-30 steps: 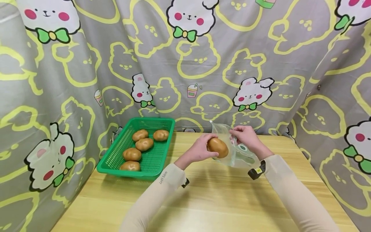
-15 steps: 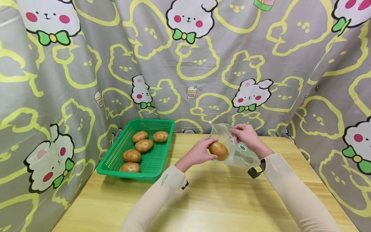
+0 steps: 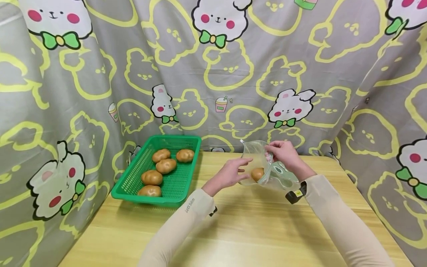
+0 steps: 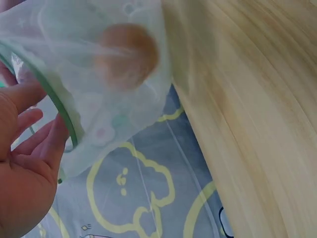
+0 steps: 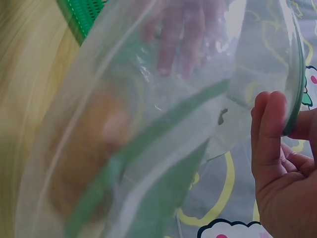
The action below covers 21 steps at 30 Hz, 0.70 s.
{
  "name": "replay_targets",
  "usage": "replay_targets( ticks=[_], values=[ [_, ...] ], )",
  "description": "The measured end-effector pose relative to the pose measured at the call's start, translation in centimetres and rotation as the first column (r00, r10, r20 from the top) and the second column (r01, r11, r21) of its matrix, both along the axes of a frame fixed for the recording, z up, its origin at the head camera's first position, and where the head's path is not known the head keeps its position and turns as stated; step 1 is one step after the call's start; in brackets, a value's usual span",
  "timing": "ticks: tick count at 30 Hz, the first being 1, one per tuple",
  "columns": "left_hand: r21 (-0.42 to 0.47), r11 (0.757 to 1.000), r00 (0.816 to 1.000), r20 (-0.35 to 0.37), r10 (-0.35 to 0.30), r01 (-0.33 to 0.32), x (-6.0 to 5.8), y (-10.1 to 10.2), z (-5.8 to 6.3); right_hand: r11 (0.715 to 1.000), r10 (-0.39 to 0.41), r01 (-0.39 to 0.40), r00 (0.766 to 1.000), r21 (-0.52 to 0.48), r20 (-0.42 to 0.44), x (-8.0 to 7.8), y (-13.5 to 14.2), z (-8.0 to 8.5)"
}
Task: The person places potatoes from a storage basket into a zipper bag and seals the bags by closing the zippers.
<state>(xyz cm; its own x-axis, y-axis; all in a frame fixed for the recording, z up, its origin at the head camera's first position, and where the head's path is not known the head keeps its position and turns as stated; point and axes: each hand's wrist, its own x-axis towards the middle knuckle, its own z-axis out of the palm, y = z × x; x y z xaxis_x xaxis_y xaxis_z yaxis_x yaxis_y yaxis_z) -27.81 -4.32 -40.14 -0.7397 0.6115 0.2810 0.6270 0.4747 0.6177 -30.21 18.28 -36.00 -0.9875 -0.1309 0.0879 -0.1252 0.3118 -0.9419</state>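
Observation:
A clear zip bag (image 3: pixel 254 150) with a green-edged mouth is held up over the table, its mouth facing left. Inside it lies one brown potato (image 3: pixel 257 174), blurred through the plastic in the left wrist view. My left hand (image 3: pixel 229 173) is at the mouth with its fingers spread and nothing in its grasp; in the left wrist view the fingertips reach past the green rim. My right hand (image 3: pixel 283 154) pinches the bag's edge between thumb and fingers. In the right wrist view, that hand (image 5: pixel 280 163) grips the green-lined rim, and left fingers show through the film.
A green plastic basket (image 3: pixel 181 185) with several potatoes (image 3: pixel 166 166) stands at the left of the wooden table (image 3: pixel 233 237). A patterned curtain (image 3: pixel 233 74) hangs behind and at both sides.
My left hand has let go of the potato, which has slid down and right into the bag. The left fingers have straightened. My right hand keeps its pinch on the bag's edge.

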Motion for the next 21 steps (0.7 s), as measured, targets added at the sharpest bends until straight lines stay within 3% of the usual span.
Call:
replay_targets(
  ticks=[6, 13, 17, 21],
  values=[
    [0.064, 0.996, 0.996, 0.055, 0.064, -0.068, -0.5, -1.4, 1.0, 1.000, -0.002, 0.002, 1.000, 0.006, 0.003, 0.1, 0.1, -0.1],
    [0.011, 0.985, 0.983, 0.063, 0.173, -0.174, -1.5, -5.7, 4.3, 1.000, 0.002, -0.002, 1.000, 0.003, 0.010, 0.1, 0.4, -0.3],
    [-0.012, 0.969, 0.967, 0.066, 0.246, -0.246, -3.0, -9.0, 5.6, 1.000, -0.009, 0.009, 1.000, 0.023, 0.012, 0.3, 0.5, -0.4],
    [-0.043, 0.948, 0.942, 0.101, 0.319, -0.316, -4.8, -12.1, 5.7, 0.998, -0.010, 0.010, 1.000, 0.058, -0.006, 0.5, 0.7, -0.4]
  ],
)
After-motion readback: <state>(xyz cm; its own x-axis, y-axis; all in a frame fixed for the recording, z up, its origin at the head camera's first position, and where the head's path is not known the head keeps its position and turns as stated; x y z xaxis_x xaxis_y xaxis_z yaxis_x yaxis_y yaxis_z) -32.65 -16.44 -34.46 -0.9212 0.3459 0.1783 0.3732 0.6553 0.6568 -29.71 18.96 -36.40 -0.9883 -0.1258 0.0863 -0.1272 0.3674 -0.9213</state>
